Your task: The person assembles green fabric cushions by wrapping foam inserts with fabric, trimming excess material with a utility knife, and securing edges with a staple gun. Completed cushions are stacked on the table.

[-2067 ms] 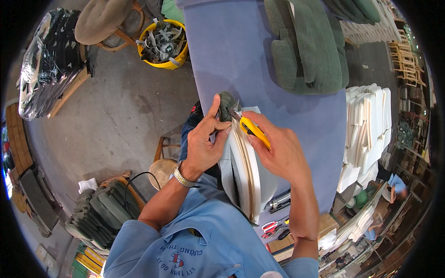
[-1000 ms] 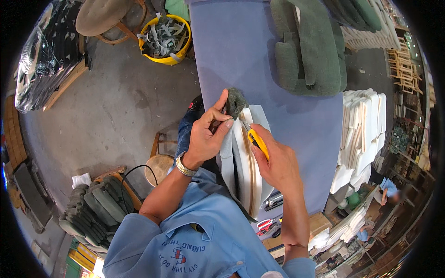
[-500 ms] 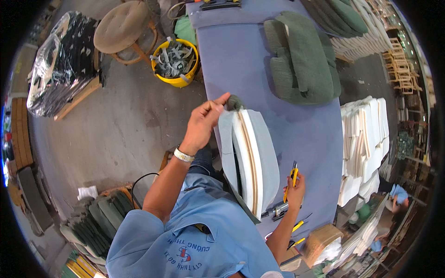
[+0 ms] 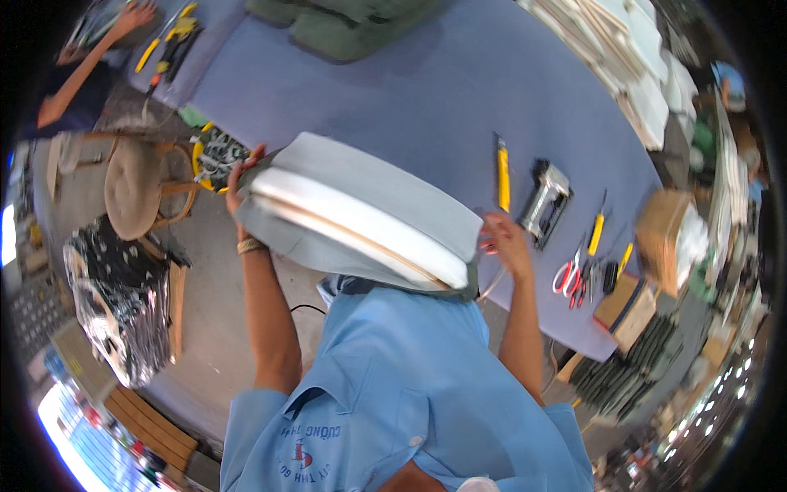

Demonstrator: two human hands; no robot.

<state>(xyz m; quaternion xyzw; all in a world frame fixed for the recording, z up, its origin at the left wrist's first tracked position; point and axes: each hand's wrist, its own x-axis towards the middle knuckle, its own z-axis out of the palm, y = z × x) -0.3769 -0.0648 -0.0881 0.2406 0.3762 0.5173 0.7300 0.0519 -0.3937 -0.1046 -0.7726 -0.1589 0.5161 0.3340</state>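
Cushion (image 4: 393, 246), with white foam exposed along its edge and grey cloth (image 4: 377, 182) on both sides, is held crosswise over the near edge of the blue-grey table (image 4: 426, 107), close to the light blue shirt (image 4: 393, 328). Its left end is gripped by the left hand (image 4: 237, 187), the fingers being curled against it, presumably for steadiness. The right hand's (image 4: 510, 239) fingers are half bent at the opposite end; whether anything is pinched cannot be told. Yellow cutter (image 4: 502, 179) and metal staple gun (image 4: 547, 202) are placed beyond that hand, apparently for easy reach.
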